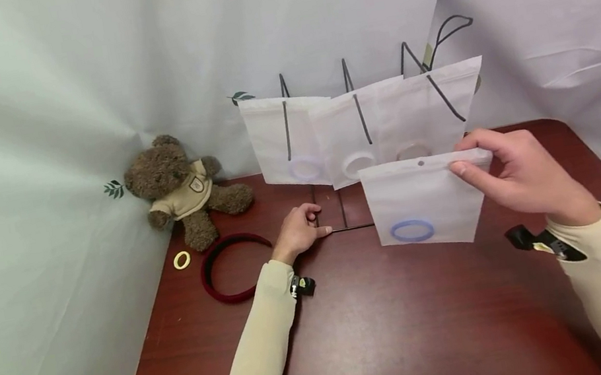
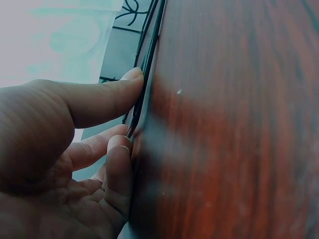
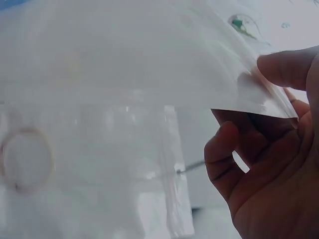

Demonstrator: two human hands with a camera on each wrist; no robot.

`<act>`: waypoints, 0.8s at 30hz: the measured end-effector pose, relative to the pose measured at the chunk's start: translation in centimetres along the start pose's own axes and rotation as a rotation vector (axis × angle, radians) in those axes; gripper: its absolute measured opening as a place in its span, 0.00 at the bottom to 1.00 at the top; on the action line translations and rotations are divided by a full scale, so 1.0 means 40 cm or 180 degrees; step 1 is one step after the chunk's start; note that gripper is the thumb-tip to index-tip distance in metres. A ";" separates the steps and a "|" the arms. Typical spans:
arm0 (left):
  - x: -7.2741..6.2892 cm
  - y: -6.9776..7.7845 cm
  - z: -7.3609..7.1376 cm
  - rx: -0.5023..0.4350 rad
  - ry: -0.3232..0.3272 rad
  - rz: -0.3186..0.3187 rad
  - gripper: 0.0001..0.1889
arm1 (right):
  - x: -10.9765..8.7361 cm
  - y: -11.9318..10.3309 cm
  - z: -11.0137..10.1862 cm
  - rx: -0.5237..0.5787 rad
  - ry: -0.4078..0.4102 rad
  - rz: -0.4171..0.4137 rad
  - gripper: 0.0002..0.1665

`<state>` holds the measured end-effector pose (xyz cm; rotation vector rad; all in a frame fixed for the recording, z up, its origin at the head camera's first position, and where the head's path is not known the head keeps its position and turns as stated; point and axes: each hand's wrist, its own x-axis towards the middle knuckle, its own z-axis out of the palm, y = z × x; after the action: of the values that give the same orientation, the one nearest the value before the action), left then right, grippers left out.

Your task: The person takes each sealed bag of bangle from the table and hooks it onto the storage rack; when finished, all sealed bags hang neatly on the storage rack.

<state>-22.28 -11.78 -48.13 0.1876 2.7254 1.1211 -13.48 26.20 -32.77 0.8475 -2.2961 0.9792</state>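
My right hand (image 1: 527,174) pinches the top right corner of a frosted zip bag (image 1: 441,199), thumb in front. A blue ring-shaped bangle (image 1: 414,239) shows through that bag, and a small hole sits in its top strip. Behind it, a left bag (image 1: 266,140), a middle bag (image 1: 335,128) and a right bag (image 1: 396,113) hang from hooks of a black wire rack (image 1: 352,228). Lilac, white and brownish rings show faintly inside them. With thumb and curled fingers, my left hand (image 1: 297,231) holds the rack's front base bar, seen close in the left wrist view.
At the back left a brown teddy bear (image 1: 189,190) in a beige shirt leans against the cloth wall. A dark red headband (image 1: 210,280) and a small yellow ring (image 1: 177,265) lie before it on the reddish wooden table (image 1: 398,331). Patterned cloth encloses the back and sides.
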 end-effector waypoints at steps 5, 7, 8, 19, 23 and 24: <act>0.000 0.003 0.002 -0.0040 -0.0015 -0.0036 0.28 | 0.037 -0.009 0.045 0.0118 0.0050 -0.0098 0.11; 0.000 0.004 0.001 -0.0052 -0.0018 -0.0044 0.28 | 0.052 -0.014 0.063 0.0165 0.0087 -0.0079 0.10; 0.000 0.003 0.002 -0.0050 -0.0019 -0.0043 0.28 | 0.060 -0.016 0.072 0.0182 0.0113 -0.0065 0.09; -0.001 0.003 0.001 -0.0010 -0.0030 -0.0022 0.28 | 0.120 -0.003 0.160 0.0385 0.0319 0.0091 0.03; -0.002 0.006 0.000 -0.0025 -0.0021 -0.0021 0.28 | 0.131 0.007 0.170 0.0504 0.0394 0.0231 0.02; -0.002 0.006 0.000 -0.0025 -0.0027 -0.0024 0.28 | 0.131 0.008 0.171 0.0543 0.0412 0.0258 0.03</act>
<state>-22.21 -11.64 -47.96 0.1806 2.7117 1.1262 -18.64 19.36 -33.76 0.7393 -2.1748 1.2431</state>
